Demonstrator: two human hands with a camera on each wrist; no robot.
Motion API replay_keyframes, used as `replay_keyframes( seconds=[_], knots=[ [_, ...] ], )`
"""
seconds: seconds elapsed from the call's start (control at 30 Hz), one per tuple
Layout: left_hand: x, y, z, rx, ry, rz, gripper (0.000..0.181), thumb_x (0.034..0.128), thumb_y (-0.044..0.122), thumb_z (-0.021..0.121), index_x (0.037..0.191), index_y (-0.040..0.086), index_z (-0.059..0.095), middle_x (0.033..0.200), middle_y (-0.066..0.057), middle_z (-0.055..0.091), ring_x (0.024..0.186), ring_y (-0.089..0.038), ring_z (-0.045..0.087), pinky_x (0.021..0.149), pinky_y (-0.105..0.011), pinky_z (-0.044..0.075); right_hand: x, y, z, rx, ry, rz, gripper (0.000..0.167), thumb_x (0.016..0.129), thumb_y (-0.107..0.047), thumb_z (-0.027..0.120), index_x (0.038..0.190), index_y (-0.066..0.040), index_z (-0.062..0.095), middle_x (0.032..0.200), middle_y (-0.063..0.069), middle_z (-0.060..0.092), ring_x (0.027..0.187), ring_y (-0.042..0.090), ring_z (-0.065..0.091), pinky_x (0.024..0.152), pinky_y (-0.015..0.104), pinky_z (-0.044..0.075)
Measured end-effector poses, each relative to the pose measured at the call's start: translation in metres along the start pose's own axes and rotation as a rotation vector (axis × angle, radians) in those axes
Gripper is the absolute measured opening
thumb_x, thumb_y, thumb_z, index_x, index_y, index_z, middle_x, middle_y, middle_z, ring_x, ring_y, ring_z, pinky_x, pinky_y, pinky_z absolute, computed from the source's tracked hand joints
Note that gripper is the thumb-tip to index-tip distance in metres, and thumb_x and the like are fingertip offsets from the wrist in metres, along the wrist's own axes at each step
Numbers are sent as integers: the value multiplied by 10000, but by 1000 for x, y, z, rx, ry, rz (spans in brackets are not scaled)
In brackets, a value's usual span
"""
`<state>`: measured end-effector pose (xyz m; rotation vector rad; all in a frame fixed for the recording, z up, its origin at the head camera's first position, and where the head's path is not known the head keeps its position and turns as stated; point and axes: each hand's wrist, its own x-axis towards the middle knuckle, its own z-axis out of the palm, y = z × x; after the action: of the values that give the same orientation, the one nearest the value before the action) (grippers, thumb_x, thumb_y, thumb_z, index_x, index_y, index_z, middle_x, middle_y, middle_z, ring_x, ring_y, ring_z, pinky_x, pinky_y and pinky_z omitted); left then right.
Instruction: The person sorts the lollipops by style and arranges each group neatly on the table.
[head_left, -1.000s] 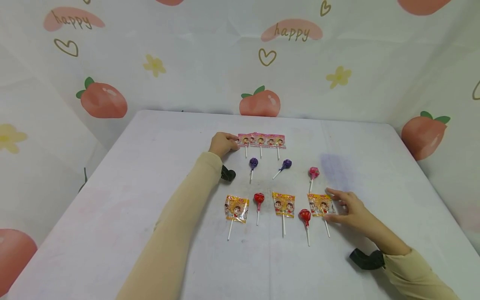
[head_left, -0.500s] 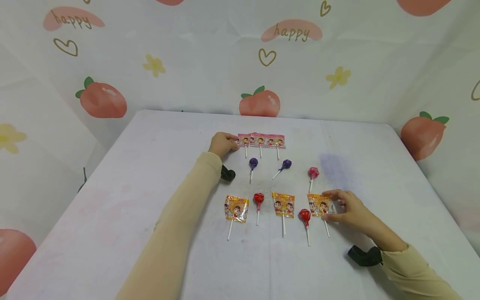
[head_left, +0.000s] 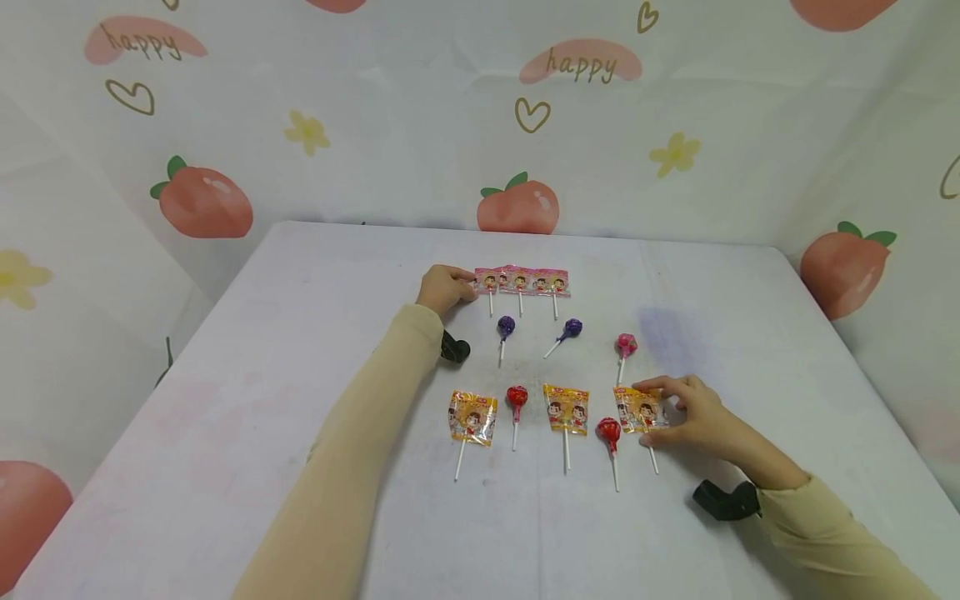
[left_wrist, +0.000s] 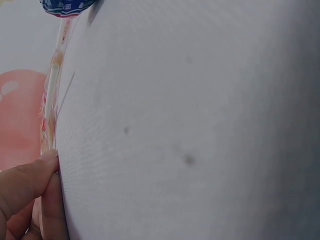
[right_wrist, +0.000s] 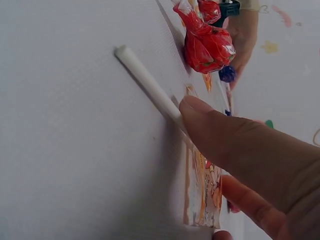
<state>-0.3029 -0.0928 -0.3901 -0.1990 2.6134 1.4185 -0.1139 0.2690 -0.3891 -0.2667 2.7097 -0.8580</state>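
In the head view, my left hand (head_left: 444, 288) pinches the left edge of a pink-wrapped lollipop (head_left: 486, 281), the first in an overlapping row. Close up in the left wrist view, the thumb (left_wrist: 30, 182) meets the wrapper's edge. At the right, my right hand (head_left: 697, 418) spans an orange-wrapped lollipop (head_left: 637, 408), forefinger by its top edge and thumb by its stick. The thumb (right_wrist: 220, 130) covers part of that stick in the right wrist view, and the fingers are spread apart around the wrapper. This lollipop lies flat on the table.
Two purple lollipops (head_left: 506, 327) lie below the pink row, and a pink round lollipop (head_left: 626, 343) is further right. Red lollipops (head_left: 517, 397) alternate with other orange-wrapped lollipops (head_left: 473, 418) in the front row. A printed cloth (head_left: 405, 150) hangs behind the white table (head_left: 300, 308).
My right hand has shifted slightly left, so its fingertips reach further over the orange-wrapped lollipop. My left hand and the lollipops have stayed in place.
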Motion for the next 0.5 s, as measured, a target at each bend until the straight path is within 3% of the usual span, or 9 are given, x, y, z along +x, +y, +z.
replay_keyframes(
  seconds=[0.5],
  knots=[
    [0,0,0,-16,0,-2,346,818,52,727,1161,94,712,836,-34,618,873,-184,501,958,-353,423,10,0,-6,10,-54,34,707,670,-360,869,1266,-143,556,1159,257,453,961,343,401,694,364,340]
  ],
)
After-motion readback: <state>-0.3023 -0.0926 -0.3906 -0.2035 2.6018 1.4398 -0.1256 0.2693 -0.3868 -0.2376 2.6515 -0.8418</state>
